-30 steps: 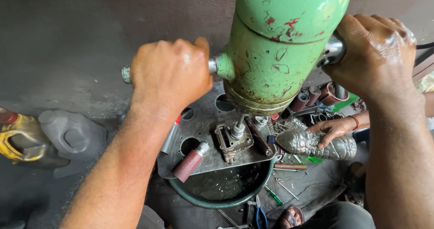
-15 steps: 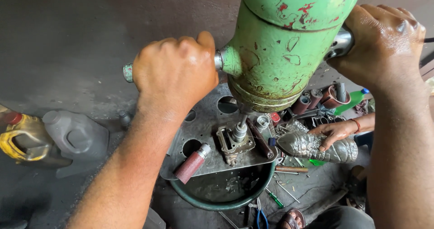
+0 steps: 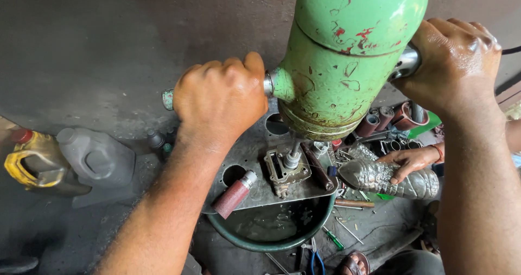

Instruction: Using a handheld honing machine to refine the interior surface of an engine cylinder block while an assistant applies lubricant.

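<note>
Your left hand (image 3: 220,98) covers most of the handle; only its tip shows at 9 o'clock. Your right hand (image 3: 453,63) hides the other handle. The drill (image 3: 353,52) is cut off at 12 o'clock and masks part of the plate (image 3: 255,150). The basin (image 3: 271,229) lies half under the plate. Another person's hand (image 3: 410,160) is cut by your arm.

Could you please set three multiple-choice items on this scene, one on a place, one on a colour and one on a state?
1. Where is the metal workpiece?
A. on the perforated plate under the machine
B. inside the grey jug
C. in a hand

2. What colour is the machine body?
A. blue
B. green
C. white

3. What are the left hand and right hand doing?
A. hanging free
B. each gripping a side handle
C. holding pliers

Key: 1 A, it sits on the plate below the spindle; 2 B, chipped green paint; 3 B, both fists close round handles.
</note>
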